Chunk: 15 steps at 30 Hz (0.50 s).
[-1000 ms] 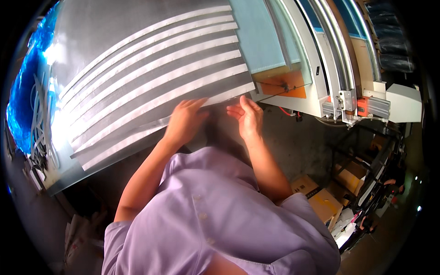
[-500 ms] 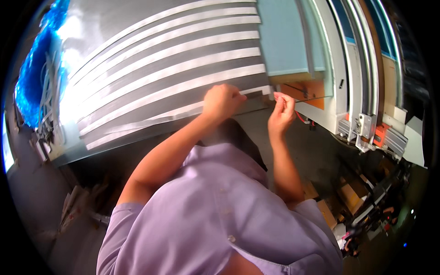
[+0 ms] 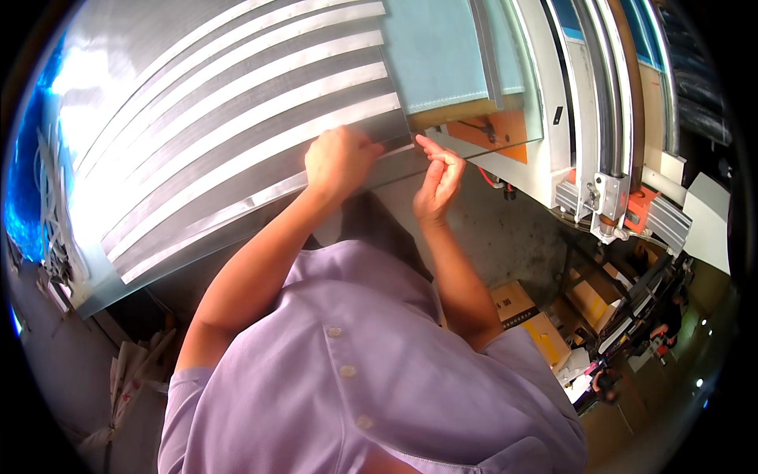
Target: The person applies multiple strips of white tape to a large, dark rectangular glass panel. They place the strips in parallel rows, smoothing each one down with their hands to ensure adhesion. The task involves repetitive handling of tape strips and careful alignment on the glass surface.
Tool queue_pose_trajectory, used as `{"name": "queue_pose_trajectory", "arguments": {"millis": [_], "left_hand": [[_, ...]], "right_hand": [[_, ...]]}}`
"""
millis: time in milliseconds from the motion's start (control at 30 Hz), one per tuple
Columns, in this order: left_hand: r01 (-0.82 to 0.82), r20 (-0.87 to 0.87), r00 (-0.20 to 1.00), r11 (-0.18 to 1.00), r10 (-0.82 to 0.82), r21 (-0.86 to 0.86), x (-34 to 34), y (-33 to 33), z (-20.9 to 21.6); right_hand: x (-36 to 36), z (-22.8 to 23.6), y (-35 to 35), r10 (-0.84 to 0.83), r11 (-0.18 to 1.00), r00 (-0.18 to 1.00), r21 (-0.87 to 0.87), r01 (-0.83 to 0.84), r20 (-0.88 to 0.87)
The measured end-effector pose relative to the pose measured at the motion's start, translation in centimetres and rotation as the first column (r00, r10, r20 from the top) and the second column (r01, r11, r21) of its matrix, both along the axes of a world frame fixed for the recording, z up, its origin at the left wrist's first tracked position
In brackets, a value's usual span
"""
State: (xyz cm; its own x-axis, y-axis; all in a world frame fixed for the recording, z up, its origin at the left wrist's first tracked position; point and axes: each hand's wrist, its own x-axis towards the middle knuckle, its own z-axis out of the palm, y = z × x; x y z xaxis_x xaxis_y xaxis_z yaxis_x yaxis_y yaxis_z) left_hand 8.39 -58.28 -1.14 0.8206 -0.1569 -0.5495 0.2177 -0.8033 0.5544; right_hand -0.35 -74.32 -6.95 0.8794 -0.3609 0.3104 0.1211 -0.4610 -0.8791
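A sheet of grey-and-white striped fabric (image 3: 260, 110) lies on a glass-topped table (image 3: 505, 150), its near edge running in front of me. My left hand (image 3: 339, 162) is closed at this near edge, close to the fabric's right corner. Its fingertips are mostly hidden, and the fabric's edge seems to be pinched in them. Just off that corner is my right hand (image 3: 439, 180), with the index finger stretched toward the fabric and the other fingers loosely curled. Nothing shows between its thumb and index finger.
Light blue fabric (image 3: 434, 59) with a grey strip (image 3: 485, 55) lies beyond the corner. White rails with a metal carriage (image 3: 608, 197) stand at the right. Blue shiny wrapping (image 3: 24, 189) is at the far left. Cardboard boxes (image 3: 513, 302) sit on the floor at right.
The view has shifted, so the fabric and both hands appear further left. My right hand's pinch has loosened and its index finger is now extended. My left hand stays closed at the edge.
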Motion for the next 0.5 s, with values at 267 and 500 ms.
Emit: {"name": "queue_pose_trajectory", "arguments": {"millis": [267,500], "left_hand": [[0.009,0.046,0.999,1.0,-0.01,0.012,-0.3,-0.1,-0.3],[-0.006,0.066,0.998,1.0,0.006,0.002,-0.4,0.0,-0.5]], "right_hand": [[-0.1,0.4,-0.1,0.048,0.999,0.999,-0.007,-0.048,-0.024],[0.5,1.6,0.4,0.087,0.956,0.995,-0.278,-0.095,-0.044]]}}
